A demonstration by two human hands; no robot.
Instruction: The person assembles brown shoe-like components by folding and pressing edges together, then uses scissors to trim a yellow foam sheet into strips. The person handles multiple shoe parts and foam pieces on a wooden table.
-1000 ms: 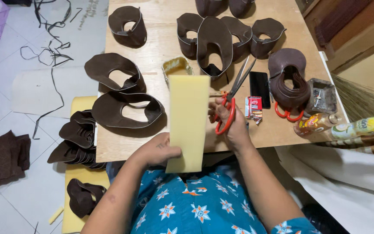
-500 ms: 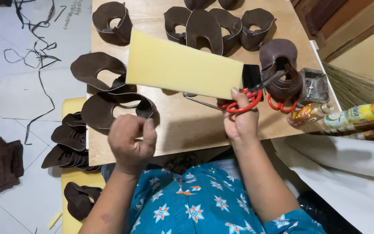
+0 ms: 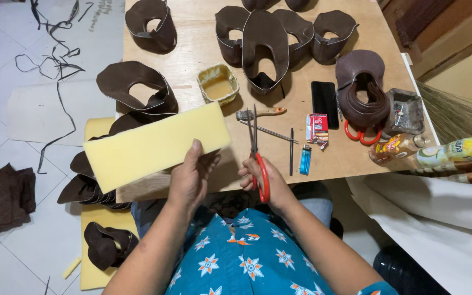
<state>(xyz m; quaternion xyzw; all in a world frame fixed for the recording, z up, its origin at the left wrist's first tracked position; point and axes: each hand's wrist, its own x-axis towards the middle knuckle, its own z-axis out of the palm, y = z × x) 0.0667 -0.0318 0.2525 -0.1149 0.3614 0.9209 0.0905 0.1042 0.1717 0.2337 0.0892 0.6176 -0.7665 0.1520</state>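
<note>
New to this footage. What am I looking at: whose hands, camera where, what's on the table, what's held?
There is no machine here: a person works with two bare hands, filmed by one camera worn on their head, looking down.

The left hand holds up a flat pale yellow foam sheet. The right hand grips red-handled scissors, blades pointing away over the light wooden tabletop.

On the tabletop lie curved dark brown leather-like pieces, a small yellow tub, a black phone, a blue lighter, a thin black pen and a second pair of red-handled scissors. Two bottles lie at the right edge. More brown pieces are stacked beside the table on the left.
</note>
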